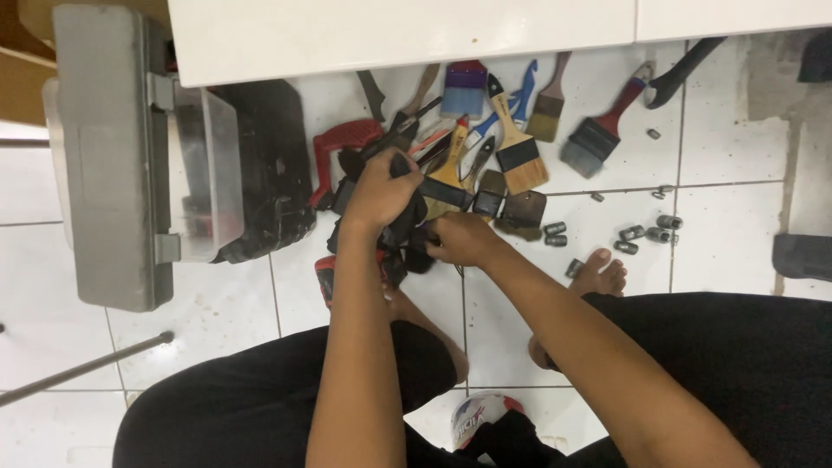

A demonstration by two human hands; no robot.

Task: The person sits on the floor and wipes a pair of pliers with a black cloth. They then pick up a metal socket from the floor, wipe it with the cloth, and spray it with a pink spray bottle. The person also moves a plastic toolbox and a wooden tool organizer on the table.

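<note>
My left hand (379, 192) grips the top of a black power tool (400, 232) with red parts that rests on the white tiled floor between my knees. My right hand (463, 239) is closed on the tool's lower right side. Just beyond the hands lies a heap of hand tools: a red-handled saw (342, 143), pliers and several paintbrushes, among them a black-banded wooden brush (519, 156) and a red-handled brush (598, 134).
An open grey tool case (113, 156) with a clear tray and black lining stands at the left. Several small metal sockets (646, 232) lie scattered at the right near my bare foot (598, 276). A white cabinet edge (399, 39) runs along the top. A metal rod (82, 368) lies lower left.
</note>
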